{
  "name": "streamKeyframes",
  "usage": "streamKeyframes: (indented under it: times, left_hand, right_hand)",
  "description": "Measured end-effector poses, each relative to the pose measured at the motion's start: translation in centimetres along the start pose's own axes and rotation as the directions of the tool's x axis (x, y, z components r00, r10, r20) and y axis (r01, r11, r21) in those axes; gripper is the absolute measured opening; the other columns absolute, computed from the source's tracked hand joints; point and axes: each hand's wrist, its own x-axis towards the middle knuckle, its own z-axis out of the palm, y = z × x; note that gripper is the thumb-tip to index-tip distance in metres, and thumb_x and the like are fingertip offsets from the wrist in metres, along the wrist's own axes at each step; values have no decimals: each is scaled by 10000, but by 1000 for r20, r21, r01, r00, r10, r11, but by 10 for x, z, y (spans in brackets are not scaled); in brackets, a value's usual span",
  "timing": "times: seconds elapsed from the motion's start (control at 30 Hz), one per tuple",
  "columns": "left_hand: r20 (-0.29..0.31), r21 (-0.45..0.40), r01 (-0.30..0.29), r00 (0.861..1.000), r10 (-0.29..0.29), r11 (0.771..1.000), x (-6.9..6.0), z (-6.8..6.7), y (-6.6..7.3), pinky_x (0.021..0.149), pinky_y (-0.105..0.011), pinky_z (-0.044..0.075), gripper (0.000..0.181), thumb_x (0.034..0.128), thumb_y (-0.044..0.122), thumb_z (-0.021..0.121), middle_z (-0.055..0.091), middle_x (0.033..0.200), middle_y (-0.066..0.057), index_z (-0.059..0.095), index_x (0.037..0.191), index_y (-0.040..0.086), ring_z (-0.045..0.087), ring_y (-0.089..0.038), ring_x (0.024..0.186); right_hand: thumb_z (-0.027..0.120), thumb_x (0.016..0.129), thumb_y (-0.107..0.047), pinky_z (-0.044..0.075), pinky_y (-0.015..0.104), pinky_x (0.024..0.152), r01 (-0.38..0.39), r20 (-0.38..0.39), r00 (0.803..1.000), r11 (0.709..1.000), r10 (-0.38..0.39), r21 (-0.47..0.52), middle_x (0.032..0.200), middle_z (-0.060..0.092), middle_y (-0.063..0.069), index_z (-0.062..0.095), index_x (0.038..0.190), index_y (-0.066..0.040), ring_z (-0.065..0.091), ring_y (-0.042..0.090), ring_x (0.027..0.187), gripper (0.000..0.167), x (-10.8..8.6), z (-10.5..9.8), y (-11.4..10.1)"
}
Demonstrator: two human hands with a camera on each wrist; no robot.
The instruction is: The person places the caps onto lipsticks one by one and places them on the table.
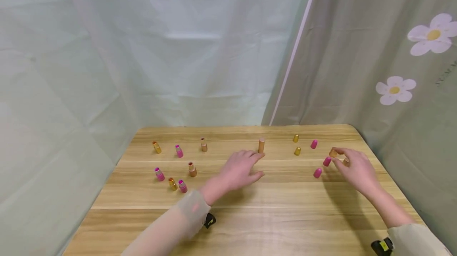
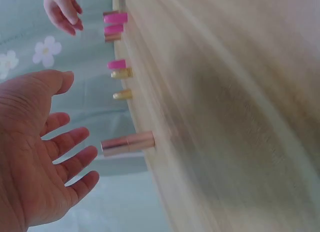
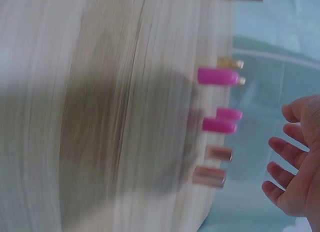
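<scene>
My left hand (image 1: 240, 170) hovers over the middle of the table with its fingers spread, close to an upright rose-gold lipstick tube (image 1: 262, 145). In the left wrist view a gap shows between the fingers and that lipstick tube (image 2: 128, 144). My right hand (image 1: 358, 172) hangs above the right side, fingers loosely bent and holding nothing. Beneath and beside it stand two rose-gold lipstick caps (image 1: 333, 153), partly covered in the head view. Close by are pink caps (image 1: 327, 161). The right wrist view shows the rose-gold caps (image 3: 210, 176) apart from the fingers.
Two gold caps (image 1: 297, 151) stand farther back at the right. On the left side are several uncapped lipstick bases: pink (image 1: 159, 174), gold (image 1: 173, 184) and rose-gold (image 1: 192, 169). A curtain (image 1: 200, 58) hangs behind the wooden table (image 1: 278, 216).
</scene>
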Motion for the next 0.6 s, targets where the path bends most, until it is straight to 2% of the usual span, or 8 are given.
streamKeyframes:
  times: [0.13,0.27,0.43,0.6]
  left_hand:
    - [5,30,-47,999,47,998,-8,2,10,1102,-467,414,628,993,487,629,584,1429,-24,489,1520,175,542,-260,1307]
    - [9,37,-81,997,80,996,-17,3,19,1087,-445,430,609,997,474,625,589,1417,-6,497,1515,179,547,-243,1297]
    - [14,4,-92,996,92,996,-27,7,30,1103,-428,419,607,1002,475,621,578,1435,-2,497,1515,175,538,-228,1310]
    - [7,-7,-91,996,91,996,-34,18,40,1099,-422,422,589,998,474,627,588,1421,6,519,1498,182,547,-222,1298]
  right_hand:
    - [625,1005,-198,434,600,793,-58,-2,998,998,58,-4,1247,632,318,620,1321,38,584,479,1029,394,0,-2,17]
    - [583,1013,-218,416,640,858,-121,16,993,993,121,-6,1303,592,339,578,1348,74,512,540,1151,444,0,-1,29]
    - [575,1029,-307,367,692,934,-174,49,983,984,176,-26,1339,553,360,532,1375,106,449,584,1207,541,1,1,41]
    - [581,1016,-321,333,696,968,-215,67,974,976,217,-38,1343,539,376,505,1386,133,419,608,1219,590,3,5,51]
